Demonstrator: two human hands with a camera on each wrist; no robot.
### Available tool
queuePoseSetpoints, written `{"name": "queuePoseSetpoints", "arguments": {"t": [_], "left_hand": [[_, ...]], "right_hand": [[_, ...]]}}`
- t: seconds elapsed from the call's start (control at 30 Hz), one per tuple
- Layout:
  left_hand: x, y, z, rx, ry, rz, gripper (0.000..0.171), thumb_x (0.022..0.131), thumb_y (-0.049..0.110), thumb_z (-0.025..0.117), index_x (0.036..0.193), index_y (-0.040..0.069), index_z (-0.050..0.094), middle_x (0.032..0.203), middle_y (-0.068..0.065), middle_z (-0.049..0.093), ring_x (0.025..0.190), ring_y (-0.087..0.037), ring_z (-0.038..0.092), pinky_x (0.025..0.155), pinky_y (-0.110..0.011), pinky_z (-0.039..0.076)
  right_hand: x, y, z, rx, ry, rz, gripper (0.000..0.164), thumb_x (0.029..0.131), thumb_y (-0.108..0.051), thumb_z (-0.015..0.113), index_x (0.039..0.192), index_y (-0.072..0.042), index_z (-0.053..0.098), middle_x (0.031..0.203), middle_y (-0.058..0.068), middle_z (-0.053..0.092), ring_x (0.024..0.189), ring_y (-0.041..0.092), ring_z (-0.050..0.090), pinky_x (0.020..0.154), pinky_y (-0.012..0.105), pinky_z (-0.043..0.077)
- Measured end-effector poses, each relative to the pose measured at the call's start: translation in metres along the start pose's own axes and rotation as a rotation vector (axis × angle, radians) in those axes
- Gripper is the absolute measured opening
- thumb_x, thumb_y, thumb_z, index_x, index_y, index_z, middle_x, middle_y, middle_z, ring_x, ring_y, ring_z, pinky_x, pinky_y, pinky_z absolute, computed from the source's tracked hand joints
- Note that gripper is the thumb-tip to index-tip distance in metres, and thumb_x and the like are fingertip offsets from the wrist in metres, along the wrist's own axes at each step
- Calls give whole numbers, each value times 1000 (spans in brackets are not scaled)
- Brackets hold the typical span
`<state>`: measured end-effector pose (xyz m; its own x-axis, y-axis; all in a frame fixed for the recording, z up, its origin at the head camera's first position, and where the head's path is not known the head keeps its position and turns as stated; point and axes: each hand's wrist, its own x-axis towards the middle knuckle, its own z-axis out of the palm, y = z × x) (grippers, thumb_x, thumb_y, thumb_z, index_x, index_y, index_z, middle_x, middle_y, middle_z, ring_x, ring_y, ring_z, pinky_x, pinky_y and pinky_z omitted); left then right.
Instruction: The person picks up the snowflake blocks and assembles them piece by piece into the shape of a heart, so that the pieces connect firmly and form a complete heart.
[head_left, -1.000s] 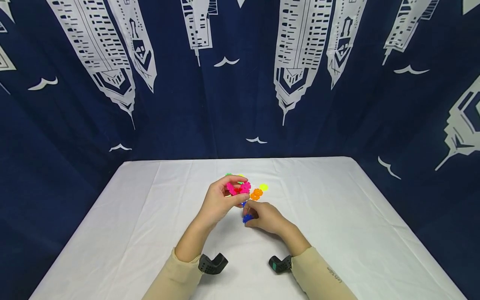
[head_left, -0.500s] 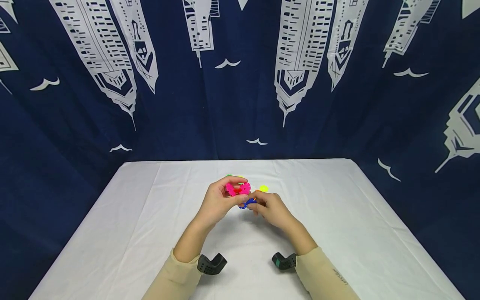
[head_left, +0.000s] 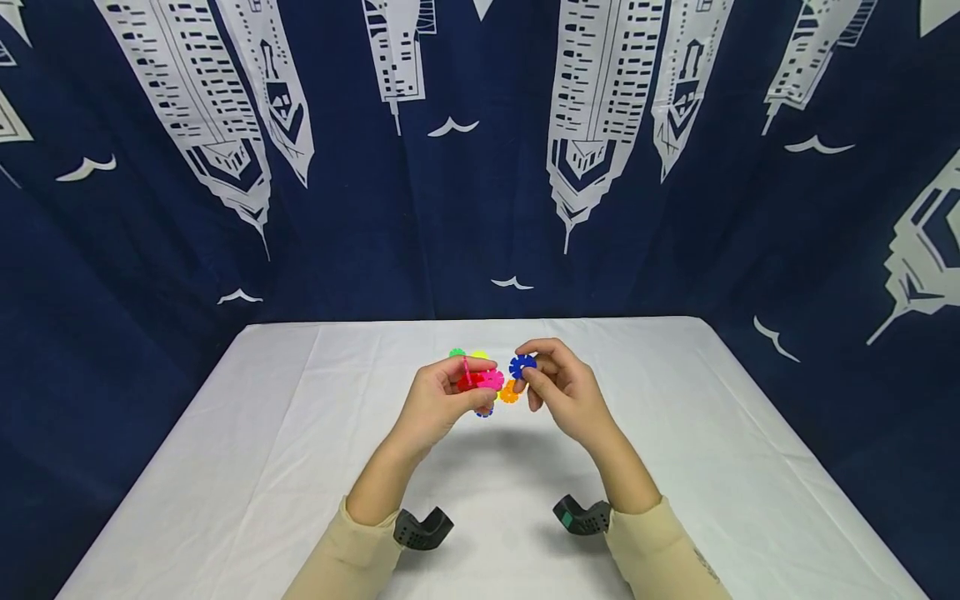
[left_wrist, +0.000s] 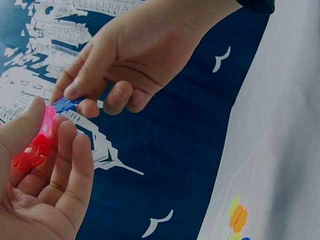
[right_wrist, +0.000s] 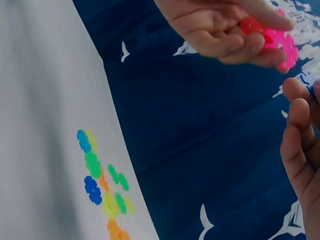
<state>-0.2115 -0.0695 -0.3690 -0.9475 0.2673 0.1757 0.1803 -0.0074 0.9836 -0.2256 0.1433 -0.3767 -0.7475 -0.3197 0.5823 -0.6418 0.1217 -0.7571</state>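
Note:
My left hand (head_left: 437, 398) grips a small cluster of notched flower-shaped plastic discs. In it a red disc (left_wrist: 32, 152) is joined to a pink disc (right_wrist: 287, 47), and another pink one stands edge-on in the head view. Just to the right, my right hand (head_left: 567, 393) pinches a blue disc (head_left: 521, 366) between thumb and fingers. Seen from the left wrist, that blue disc (left_wrist: 65, 104) lies right at the pink edge of the cluster. Both hands are raised above the white-covered table (head_left: 315, 467), and the fingers partly hide the cluster.
Loose discs lie behind and below the hands: orange (head_left: 510, 392), green (right_wrist: 92, 165), dark blue (right_wrist: 93, 190), yellow (right_wrist: 110, 204) and several more. A navy curtain (head_left: 427, 208) with white building prints hangs at the table's back edge.
My right hand has taken the blue disc off the table and lifted it up and to the right, beside the cluster. My left hand stays in place, the cluster turned slightly in its fingers.

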Motion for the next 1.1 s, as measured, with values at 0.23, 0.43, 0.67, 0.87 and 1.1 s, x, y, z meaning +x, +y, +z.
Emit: {"name": "queuePoseSetpoints", "arguments": {"t": [0.23, 0.43, 0.67, 0.87, 1.1], "left_hand": [[-4, 2, -1, -47, 15, 18, 33, 87, 4, 75, 120, 6, 69, 85, -4, 68, 69, -17, 68, 73, -27, 61], [-4, 2, -3, -111, -17, 20, 33, 88, 1, 73, 121, 0, 68, 88, -6, 66, 67, -16, 67, 73, -27, 60], [-4, 3, 3, -224, -16, 15, 37, 88, 1, 73, 124, -6, 65, 88, -3, 69, 65, -13, 66, 71, -25, 60], [-7, 7, 3, -240, -29, 19, 38, 87, 2, 75, 123, -4, 67, 89, -2, 72, 68, -16, 68, 74, -26, 60], [-6, 7, 5, -243, -28, -1, 38, 87, 2, 74, 124, -4, 66, 91, 0, 72, 68, -15, 67, 74, -27, 60]], "right_hand": [[-1, -6, 7, -86, -5, -62, 24, 97, 3, 59, 119, -7, 61, 79, 9, 70, 52, 15, 56, 52, 26, 53], [-2, -7, 11, -92, 1, -123, 26, 94, 8, 60, 117, -6, 64, 76, 9, 68, 53, 12, 56, 54, 25, 54], [-1, -12, 15, -94, 56, -198, 28, 91, 13, 61, 114, -2, 66, 78, 12, 69, 54, 12, 57, 53, 23, 54], [0, -17, 20, -82, 62, -260, 28, 88, 17, 61, 111, 2, 66, 70, 10, 66, 56, 13, 60, 51, 18, 49], [1, -19, 18, -127, 72, -278, 29, 87, 17, 62, 111, 1, 67, 73, 11, 67, 56, 13, 59, 53, 19, 52]]}}
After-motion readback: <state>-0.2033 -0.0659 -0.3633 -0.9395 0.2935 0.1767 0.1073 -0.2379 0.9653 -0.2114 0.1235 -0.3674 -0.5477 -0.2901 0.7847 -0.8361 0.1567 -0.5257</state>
